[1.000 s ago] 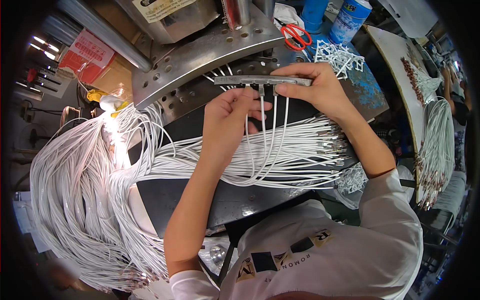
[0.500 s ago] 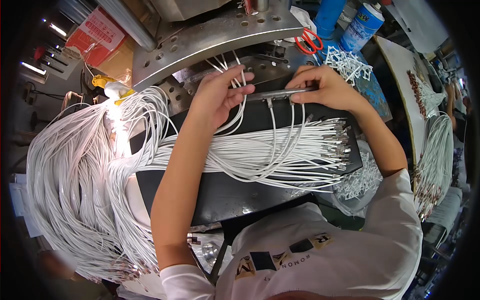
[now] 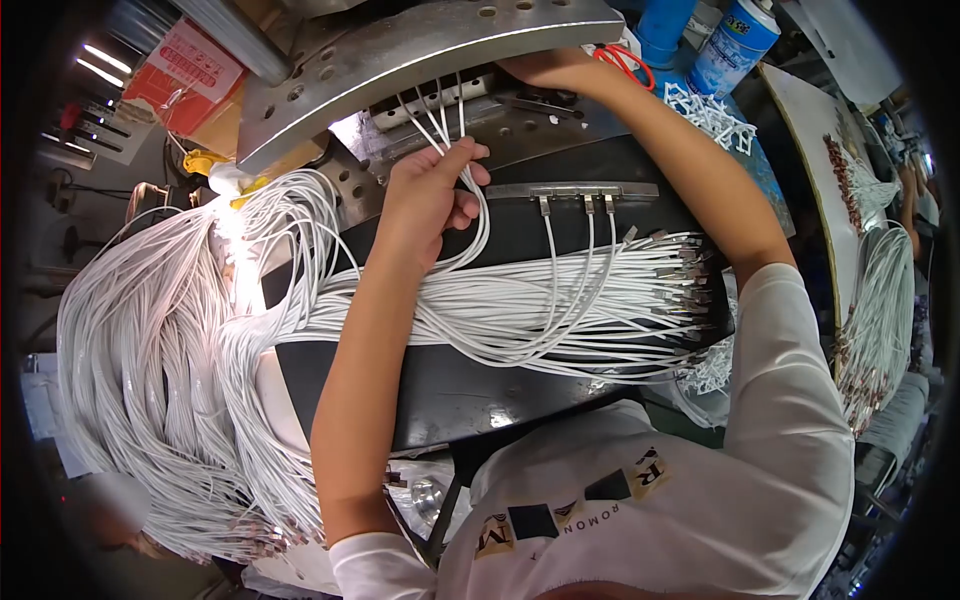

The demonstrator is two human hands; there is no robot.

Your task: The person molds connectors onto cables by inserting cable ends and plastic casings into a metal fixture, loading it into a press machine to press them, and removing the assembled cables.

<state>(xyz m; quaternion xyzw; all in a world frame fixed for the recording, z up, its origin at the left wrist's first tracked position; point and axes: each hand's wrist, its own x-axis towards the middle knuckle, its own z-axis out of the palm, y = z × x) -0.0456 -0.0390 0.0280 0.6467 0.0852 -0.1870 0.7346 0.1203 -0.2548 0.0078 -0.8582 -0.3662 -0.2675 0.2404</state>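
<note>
My left hand [image 3: 425,200] is closed around a few white cables [image 3: 480,225]. Their upper ends run up beneath the thick metal plate [image 3: 430,68] of the machine. My right hand [image 3: 548,68] reaches under that plate's edge, and its fingers are hidden there. On the black work surface [image 3: 440,400] lies a narrow metal bar [image 3: 630,190], apart from both hands, with three cable connectors [image 3: 590,204] attached along it. In front of it a large bundle of white cables [image 3: 560,280] stretches across the surface, metal-tipped ends at the right.
Thick hanks of white cable [image 3: 150,390] hang at the left under a bright light. Red-handled scissors [image 3: 628,62], a blue spray can [image 3: 735,45] and a pile of small white plastic pieces [image 3: 710,120] sit at the back right. More cables [image 3: 875,310] hang at far right.
My right hand has let go of the metal bar and moved up and left, under the plate. My left hand's fingers have closed more around the cables. The view has shifted slightly.
</note>
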